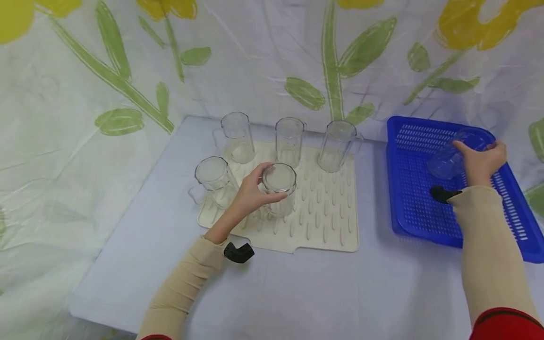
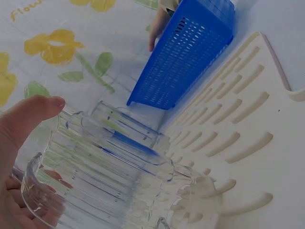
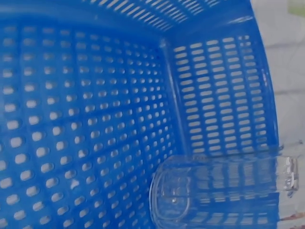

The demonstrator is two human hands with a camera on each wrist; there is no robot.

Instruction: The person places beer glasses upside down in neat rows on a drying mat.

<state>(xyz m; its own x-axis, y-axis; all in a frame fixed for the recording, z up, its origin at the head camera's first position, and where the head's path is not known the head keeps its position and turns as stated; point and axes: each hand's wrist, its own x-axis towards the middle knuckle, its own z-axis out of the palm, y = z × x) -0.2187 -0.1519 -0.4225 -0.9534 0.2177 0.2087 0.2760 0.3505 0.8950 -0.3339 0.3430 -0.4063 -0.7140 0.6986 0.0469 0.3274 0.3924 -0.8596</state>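
Note:
My left hand (image 1: 250, 191) holds a clear glass mug (image 1: 280, 205) around its upper end, over the front of the cream ribbed mat (image 1: 327, 226). In the left wrist view, the thumb lies along one side of this mug (image 2: 109, 167) with the fingers on the other. Inside the blue basket, my right hand (image 1: 486, 163) grips another clear mug (image 1: 444, 163), which is tilted. That mug (image 3: 214, 191) slants near the basket's end wall in the right wrist view, where the hand barely shows. A further mug (image 1: 216, 182) stands just left of my left hand.
Along the mat's back edge stand three more clear mugs: a left one (image 1: 239, 139), a middle one (image 1: 289, 141) and a right one (image 1: 337, 147). The blue perforated basket (image 1: 397, 189) sits right of the mat on the white-covered table (image 1: 306, 293). A flowered sheet (image 1: 255, 61) hangs behind.

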